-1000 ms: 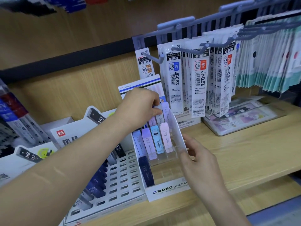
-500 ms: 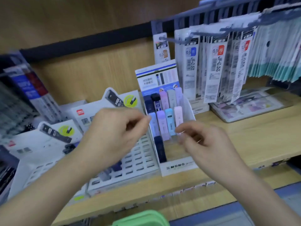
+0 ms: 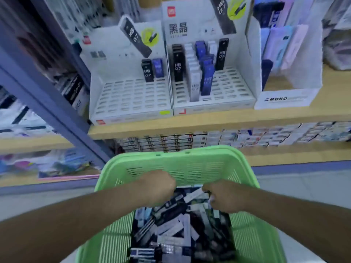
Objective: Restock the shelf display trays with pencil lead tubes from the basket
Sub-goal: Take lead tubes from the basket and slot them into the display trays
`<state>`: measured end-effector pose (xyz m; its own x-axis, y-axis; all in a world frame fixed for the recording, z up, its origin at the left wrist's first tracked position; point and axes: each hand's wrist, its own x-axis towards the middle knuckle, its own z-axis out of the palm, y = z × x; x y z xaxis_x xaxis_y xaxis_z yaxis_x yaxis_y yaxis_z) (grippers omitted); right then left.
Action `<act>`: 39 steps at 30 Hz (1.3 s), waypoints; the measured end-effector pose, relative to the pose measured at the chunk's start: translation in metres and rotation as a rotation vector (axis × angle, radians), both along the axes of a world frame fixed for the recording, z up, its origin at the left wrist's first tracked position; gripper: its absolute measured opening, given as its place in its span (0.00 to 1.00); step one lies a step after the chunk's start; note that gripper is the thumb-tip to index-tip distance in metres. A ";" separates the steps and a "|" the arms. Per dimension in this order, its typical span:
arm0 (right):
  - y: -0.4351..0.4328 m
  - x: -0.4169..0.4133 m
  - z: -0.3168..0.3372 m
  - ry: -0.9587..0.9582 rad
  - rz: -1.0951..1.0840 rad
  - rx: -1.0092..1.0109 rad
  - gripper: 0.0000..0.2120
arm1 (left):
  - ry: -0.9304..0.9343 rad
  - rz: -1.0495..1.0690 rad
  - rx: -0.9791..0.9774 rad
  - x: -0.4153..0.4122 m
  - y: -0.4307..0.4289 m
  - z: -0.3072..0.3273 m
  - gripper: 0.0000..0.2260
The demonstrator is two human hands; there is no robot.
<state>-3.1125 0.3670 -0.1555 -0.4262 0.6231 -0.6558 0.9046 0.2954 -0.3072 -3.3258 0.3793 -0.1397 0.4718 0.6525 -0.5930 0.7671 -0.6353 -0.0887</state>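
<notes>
We are bent over the green basket (image 3: 182, 164), which sits near us below the shelf (image 3: 190, 124), and both our hands are down in it. The pencil lead tubes (image 3: 171, 230) lie in a loose heap on its floor, dark and pale ones mixed. Our right hand (image 3: 226, 198) pinches the end of a pale tube (image 3: 193, 194) that sticks out to the left of the fingers. Our left hand (image 3: 157, 186) is curled, knuckles up, fingers buried in the heap. We cannot tell whether it grasps anything, because the fingers are hidden and the view is blurred.

Farther off, the left tray (image 3: 131, 103) has only two tubes standing at its back and many rows of bare slots. The middle tray (image 3: 228, 92) holds a few part-filled columns, with open slots on its right and along its near edge. The MONO tray (image 3: 284, 99) on the right carries pastel tubes at the back and little near the front. We judge the restocking to be far from finished: there is plenty of stock in the basket and many slots to fill
</notes>
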 end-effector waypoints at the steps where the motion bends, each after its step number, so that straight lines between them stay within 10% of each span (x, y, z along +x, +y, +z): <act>1: -0.001 -0.004 -0.015 0.003 -0.041 0.000 0.20 | 0.051 -0.021 -0.030 -0.007 -0.008 -0.016 0.07; 8: -0.014 -0.037 -0.112 -0.002 -0.142 0.102 0.46 | 0.177 0.099 -0.214 -0.053 -0.042 -0.113 0.32; 13: -0.022 -0.049 -0.128 -0.131 -0.100 0.195 0.41 | 0.007 0.294 -0.130 -0.054 -0.065 -0.136 0.45; 23: -0.021 -0.059 -0.131 -0.062 -0.150 -0.049 0.04 | -0.294 0.589 -0.216 -0.014 -0.072 -0.152 0.30; 35: -0.011 -0.050 -0.107 0.145 -0.460 -0.140 0.17 | -0.357 0.679 -0.257 -0.036 -0.035 -0.119 0.11; 39: -0.017 -0.050 -0.100 0.460 -0.862 -0.386 0.07 | -0.630 0.984 -0.435 -0.040 -0.024 -0.100 0.09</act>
<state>-3.1628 0.3499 -0.2552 -0.1965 0.6170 -0.7620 0.5337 -0.5847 -0.6110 -3.3661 0.3549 -0.2395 0.1754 0.6960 -0.6963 0.7660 0.3478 0.5406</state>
